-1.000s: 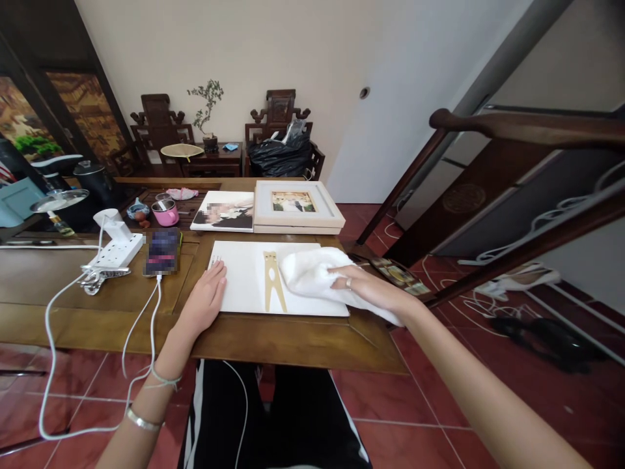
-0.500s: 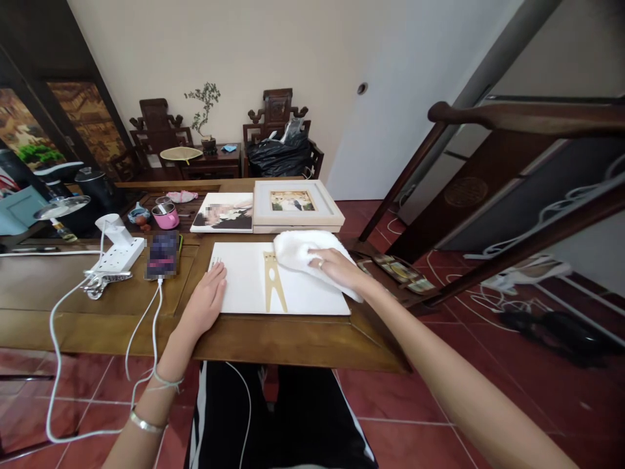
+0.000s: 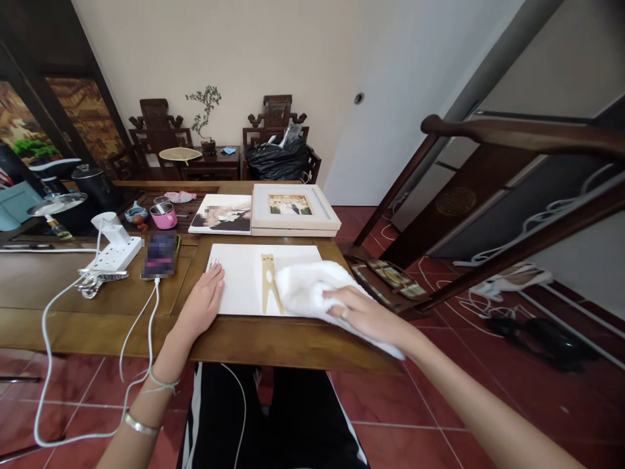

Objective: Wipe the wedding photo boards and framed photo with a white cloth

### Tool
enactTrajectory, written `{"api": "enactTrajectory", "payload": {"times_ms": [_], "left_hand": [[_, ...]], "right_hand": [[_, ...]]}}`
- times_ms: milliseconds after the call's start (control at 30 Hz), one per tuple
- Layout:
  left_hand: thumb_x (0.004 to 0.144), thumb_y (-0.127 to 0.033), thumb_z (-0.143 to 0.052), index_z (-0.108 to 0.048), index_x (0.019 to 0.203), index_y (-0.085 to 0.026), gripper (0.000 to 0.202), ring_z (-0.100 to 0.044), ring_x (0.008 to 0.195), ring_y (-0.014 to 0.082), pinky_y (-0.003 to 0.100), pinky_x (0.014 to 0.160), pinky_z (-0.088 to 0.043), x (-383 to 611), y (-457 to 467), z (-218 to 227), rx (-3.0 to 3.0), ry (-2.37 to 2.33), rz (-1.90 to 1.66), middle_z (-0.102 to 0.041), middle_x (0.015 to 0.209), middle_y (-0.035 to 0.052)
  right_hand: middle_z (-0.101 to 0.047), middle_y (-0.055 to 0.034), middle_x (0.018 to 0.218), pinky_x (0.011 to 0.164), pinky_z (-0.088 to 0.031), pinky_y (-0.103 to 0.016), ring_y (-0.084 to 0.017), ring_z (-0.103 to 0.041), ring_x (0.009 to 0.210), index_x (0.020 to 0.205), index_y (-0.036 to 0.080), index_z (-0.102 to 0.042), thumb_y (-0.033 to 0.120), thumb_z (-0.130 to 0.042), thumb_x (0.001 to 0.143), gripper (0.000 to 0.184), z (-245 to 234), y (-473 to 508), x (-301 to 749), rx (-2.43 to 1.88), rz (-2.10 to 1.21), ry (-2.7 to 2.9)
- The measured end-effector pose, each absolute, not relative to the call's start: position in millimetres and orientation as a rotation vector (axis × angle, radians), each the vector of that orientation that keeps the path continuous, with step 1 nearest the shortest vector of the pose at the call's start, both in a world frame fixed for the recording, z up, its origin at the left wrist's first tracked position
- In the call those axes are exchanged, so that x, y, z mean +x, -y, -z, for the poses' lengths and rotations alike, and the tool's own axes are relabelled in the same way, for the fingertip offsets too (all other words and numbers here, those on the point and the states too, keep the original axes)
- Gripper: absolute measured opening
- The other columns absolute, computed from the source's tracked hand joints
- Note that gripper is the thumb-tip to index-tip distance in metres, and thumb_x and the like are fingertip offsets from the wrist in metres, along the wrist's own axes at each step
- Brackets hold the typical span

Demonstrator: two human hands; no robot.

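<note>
A flat white board [image 3: 240, 279] with a tan, long-legged figure [image 3: 268, 281] on it lies at the table's near edge. Flat on its left side rests my left hand [image 3: 206, 293], fingers stretched out. My right hand [image 3: 359, 311] grips a fluffy white cloth [image 3: 305, 286], which covers the board's lower right part and hangs past the table's corner. Behind the board, a pale framed picture [image 3: 291, 205] sits on a box-like base, beside a photo panel [image 3: 222, 213].
Left on the wooden table [image 3: 234, 335] are a phone [image 3: 160, 254] on a white cable, a power strip [image 3: 118, 253], a pink cup [image 3: 164, 215] and a lidded pot [image 3: 61, 205]. A wooden chair [image 3: 449, 195] stands close on the right.
My right hand has drawn the cloth toward me and to the right, from the board's upper right to its lower right corner. My left hand stays on the board.
</note>
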State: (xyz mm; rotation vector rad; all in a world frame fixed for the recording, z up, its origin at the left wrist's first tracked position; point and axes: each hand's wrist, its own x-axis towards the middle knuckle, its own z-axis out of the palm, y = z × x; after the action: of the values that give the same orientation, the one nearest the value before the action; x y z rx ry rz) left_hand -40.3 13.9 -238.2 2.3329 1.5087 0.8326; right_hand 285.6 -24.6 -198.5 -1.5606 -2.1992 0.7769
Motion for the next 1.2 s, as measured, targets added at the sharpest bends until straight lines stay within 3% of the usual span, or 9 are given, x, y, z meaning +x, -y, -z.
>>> {"api": "enactTrajectory", "payload": {"times_ms": [133,267,367,500,633,800,1033,1200], "left_hand": [[0.094,-0.034,-0.026,-0.048,0.128,-0.01,0.047,-0.032,0.133,0.0219,0.045,0.111,-0.023,-39.6,-13.8,236.9,2.316,-1.501,-0.845,-0.042,0.139,0.013],[0.094,-0.035,-0.026,-0.048,0.127,-0.01,0.047,-0.031,0.133,0.0216,0.044,0.111,-0.023,-39.2,-13.1,235.2,2.308,-1.511,-0.827,-0.041,0.139,0.0129],[0.094,-0.035,-0.026,-0.048,0.127,-0.008,0.048,-0.031,0.133,0.0208,0.043,0.111,-0.023,-39.4,-12.7,234.9,2.31,-1.521,-0.815,-0.041,0.139,0.0135],[0.094,-0.035,-0.026,-0.047,0.128,-0.008,0.048,-0.031,0.133,0.0206,0.043,0.111,-0.023,-39.7,-13.1,236.1,2.313,-1.515,-0.822,-0.041,0.139,0.0138],[0.094,-0.035,-0.026,-0.047,0.128,-0.009,0.047,-0.03,0.133,0.0209,0.044,0.111,-0.023,-39.8,-13.4,237.1,2.33,-1.507,-0.82,-0.041,0.14,0.013],[0.094,-0.033,-0.027,-0.047,0.129,-0.011,0.046,-0.03,0.133,0.0211,0.045,0.111,-0.024,-40.3,-14.3,238.8,2.346,-1.502,-0.83,-0.041,0.14,0.0122],[0.092,-0.029,-0.032,-0.048,0.128,-0.012,0.043,-0.032,0.133,0.0223,0.046,0.11,-0.025,-41.1,-15.5,238.8,2.374,-1.505,-0.818,-0.042,0.139,0.0125],[0.091,-0.025,-0.03,-0.047,0.128,-0.007,0.044,-0.031,0.133,0.0219,0.042,0.111,-0.023,-42.5,-15.9,238.5,2.372,-1.498,-0.792,-0.04,0.139,0.0148]], "right_hand": [[-0.065,-0.0091,0.106,0.092,-0.038,-0.041,-0.031,-0.053,0.105,0.081,0.017,-0.067,0.031,-0.043,0.072,0.029,200.8,-39.8,273.3,-1.462,-0.744,2.12],[-0.067,-0.0065,0.099,0.087,-0.039,-0.038,-0.028,-0.056,0.098,0.077,0.017,-0.064,0.026,-0.04,0.072,0.027,198.1,-80.9,256.7,-1.421,-0.722,2.035],[-0.067,-0.0065,0.097,0.085,-0.04,-0.037,-0.027,-0.056,0.094,0.081,0.017,-0.064,0.025,-0.037,0.076,0.028,196.9,-80.2,242.2,-1.435,-0.696,2.014],[-0.064,-0.0066,0.107,0.094,-0.034,-0.04,-0.027,-0.052,0.106,0.089,0.018,-0.063,0.025,-0.037,0.081,0.028,199.5,-42.4,226.2,-1.441,-0.626,2.055],[-0.066,-0.0063,0.095,0.095,-0.035,-0.044,-0.028,-0.055,0.105,0.088,0.019,-0.064,0.021,-0.037,0.082,0.028,200.7,13.5,224.8,-1.381,-0.648,2.254],[-0.062,-0.0097,0.107,0.09,-0.04,-0.041,-0.031,-0.041,0.123,0.101,0.019,-0.063,0.023,-0.043,0.08,0.03,195.2,46.0,235.3,-1.353,-0.691,2.386],[-0.065,-0.0084,0.095,0.083,-0.042,-0.038,-0.026,-0.058,0.092,0.088,0.017,-0.063,0.019,-0.035,0.084,0.028,192.6,-29.5,213.5,-1.263,-0.503,2.398],[-0.066,-0.0099,0.093,0.085,-0.039,-0.04,-0.027,-0.057,0.094,0.086,0.014,-0.061,0.014,-0.034,0.083,0.028,192.5,-65.1,189.8,-1.235,-0.402,2.372]]}}
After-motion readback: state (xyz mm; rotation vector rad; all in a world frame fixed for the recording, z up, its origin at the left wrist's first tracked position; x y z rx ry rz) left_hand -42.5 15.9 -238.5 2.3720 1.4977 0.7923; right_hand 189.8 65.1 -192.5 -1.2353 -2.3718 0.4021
